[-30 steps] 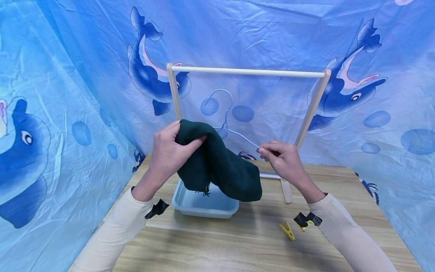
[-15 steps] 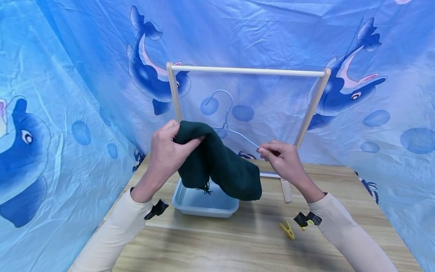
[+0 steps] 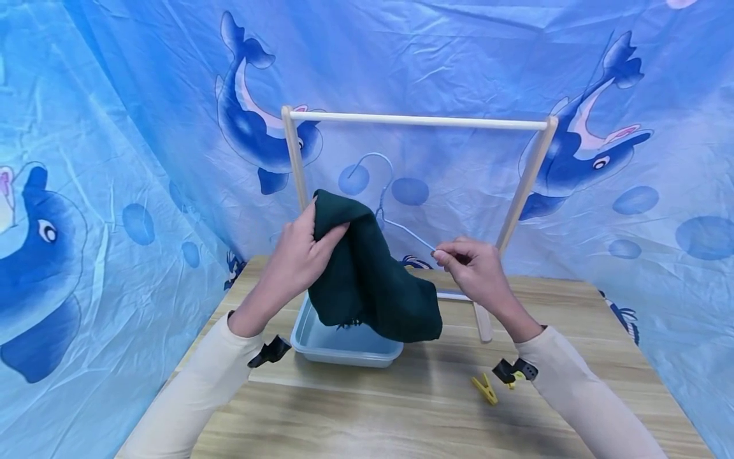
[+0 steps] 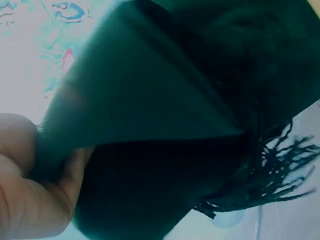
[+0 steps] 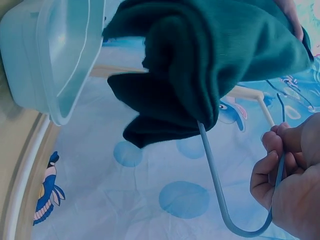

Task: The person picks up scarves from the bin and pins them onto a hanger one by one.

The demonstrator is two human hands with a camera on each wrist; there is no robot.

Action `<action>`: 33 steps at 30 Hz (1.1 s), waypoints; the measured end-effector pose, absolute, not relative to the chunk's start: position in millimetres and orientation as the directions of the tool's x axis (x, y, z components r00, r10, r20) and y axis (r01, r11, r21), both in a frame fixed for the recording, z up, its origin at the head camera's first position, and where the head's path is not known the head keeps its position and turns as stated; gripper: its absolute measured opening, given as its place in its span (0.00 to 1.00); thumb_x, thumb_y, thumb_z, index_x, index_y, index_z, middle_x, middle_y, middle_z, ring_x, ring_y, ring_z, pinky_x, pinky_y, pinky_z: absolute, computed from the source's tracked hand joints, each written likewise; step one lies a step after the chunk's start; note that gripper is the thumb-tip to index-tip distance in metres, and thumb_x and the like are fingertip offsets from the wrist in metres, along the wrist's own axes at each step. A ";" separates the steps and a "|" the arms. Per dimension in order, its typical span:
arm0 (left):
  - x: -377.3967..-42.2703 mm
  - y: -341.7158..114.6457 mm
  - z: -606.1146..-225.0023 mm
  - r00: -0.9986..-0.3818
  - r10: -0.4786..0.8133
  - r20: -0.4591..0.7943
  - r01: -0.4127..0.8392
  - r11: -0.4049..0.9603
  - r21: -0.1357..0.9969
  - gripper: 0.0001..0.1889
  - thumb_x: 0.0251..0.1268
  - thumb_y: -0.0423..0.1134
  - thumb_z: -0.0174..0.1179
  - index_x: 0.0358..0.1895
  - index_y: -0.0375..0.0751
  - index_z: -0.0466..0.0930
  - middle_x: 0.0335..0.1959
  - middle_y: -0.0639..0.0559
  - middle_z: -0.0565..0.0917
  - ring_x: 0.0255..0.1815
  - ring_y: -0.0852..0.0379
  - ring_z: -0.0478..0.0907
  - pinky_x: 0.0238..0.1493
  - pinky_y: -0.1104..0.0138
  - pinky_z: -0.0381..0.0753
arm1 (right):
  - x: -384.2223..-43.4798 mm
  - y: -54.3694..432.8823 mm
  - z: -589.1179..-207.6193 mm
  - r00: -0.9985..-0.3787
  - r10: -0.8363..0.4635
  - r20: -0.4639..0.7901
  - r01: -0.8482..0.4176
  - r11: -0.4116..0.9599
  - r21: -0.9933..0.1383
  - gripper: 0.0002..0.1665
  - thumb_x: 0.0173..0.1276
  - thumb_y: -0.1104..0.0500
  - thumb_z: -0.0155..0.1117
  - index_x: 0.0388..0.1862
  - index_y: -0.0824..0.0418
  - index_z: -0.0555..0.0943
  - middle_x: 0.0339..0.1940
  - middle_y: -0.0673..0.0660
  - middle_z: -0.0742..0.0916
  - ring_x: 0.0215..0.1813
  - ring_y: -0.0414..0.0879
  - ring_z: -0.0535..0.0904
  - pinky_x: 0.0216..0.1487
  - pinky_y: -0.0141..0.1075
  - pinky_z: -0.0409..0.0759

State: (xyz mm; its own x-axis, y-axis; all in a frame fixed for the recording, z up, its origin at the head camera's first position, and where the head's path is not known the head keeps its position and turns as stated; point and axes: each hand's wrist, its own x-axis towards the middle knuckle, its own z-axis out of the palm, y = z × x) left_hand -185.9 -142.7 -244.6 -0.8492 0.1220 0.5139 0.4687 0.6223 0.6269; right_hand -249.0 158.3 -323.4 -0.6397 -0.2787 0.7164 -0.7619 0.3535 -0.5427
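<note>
A dark green fringed scarf (image 3: 373,280) hangs in folds over a light blue wire hanger (image 3: 408,231). My left hand (image 3: 301,245) pinches the scarf's upper left part between thumb and fingers. At the hanger's right end, my right hand (image 3: 473,261) grips the wire. In the right wrist view the hanger's lower bar (image 5: 212,170) runs into the scarf's folds, and the curled fingers (image 5: 270,165) hold the wire near its bent corner. Loose fringe (image 4: 280,170) dangles from the cloth in the left wrist view. The hanger's left side is hidden behind the scarf.
A pale blue plastic basin (image 3: 346,354) stands on the wooden table under the scarf. Behind is a rack with a white crossbar (image 3: 418,120) and wooden posts (image 3: 529,185). A yellow clothespin (image 3: 485,389) lies near my right wrist, with more yellow beneath the wrist camera.
My left hand has moved up and to the right, lifting the scarf's upper left part with it. The right hand and hanger have hardly moved.
</note>
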 end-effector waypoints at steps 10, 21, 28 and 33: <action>-195.9 -127.2 -239.6 -0.827 0.088 0.555 0.511 0.529 0.678 0.13 0.78 0.46 0.58 0.54 0.42 0.75 0.46 0.44 0.82 0.47 0.47 0.80 0.49 0.50 0.79 | -251.7 155.5 -337.5 -0.624 -0.285 0.727 -0.773 0.362 -0.521 0.04 0.64 0.70 0.73 0.33 0.63 0.91 0.21 0.50 0.81 0.25 0.40 0.71 0.26 0.27 0.69; -197.6 -115.7 -216.2 -0.791 0.075 0.607 0.572 0.444 0.690 0.12 0.78 0.44 0.57 0.52 0.39 0.75 0.45 0.44 0.80 0.45 0.49 0.78 0.49 0.54 0.77 | -252.3 150.8 -346.0 -0.578 -0.296 0.760 -0.794 0.419 -0.441 0.05 0.64 0.71 0.73 0.33 0.63 0.91 0.24 0.50 0.85 0.25 0.38 0.74 0.27 0.31 0.72; -193.5 -115.4 -213.7 -0.823 0.093 0.561 0.550 0.380 0.744 0.11 0.78 0.41 0.56 0.52 0.38 0.75 0.45 0.44 0.81 0.46 0.50 0.79 0.51 0.55 0.77 | -253.3 149.9 -347.1 -0.600 -0.264 0.755 -0.786 0.371 -0.495 0.05 0.67 0.70 0.70 0.34 0.64 0.91 0.24 0.52 0.85 0.24 0.40 0.73 0.27 0.27 0.70; -189.6 -121.4 -221.0 -0.850 0.102 0.517 0.518 0.347 0.782 0.10 0.78 0.40 0.56 0.53 0.37 0.74 0.46 0.44 0.82 0.46 0.51 0.79 0.50 0.56 0.76 | -249.8 150.9 -342.2 -0.616 -0.241 0.750 -0.778 0.338 -0.530 0.05 0.67 0.70 0.69 0.34 0.64 0.91 0.24 0.52 0.85 0.24 0.40 0.71 0.26 0.27 0.69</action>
State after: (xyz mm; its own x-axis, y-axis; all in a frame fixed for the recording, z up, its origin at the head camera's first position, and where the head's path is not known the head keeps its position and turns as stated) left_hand -189.6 -121.4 -221.0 -0.8497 0.1022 0.5172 0.5177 0.3467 0.7821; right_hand -249.8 150.9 -342.2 -0.6162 -0.2411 0.7498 -0.7776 0.3378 -0.5304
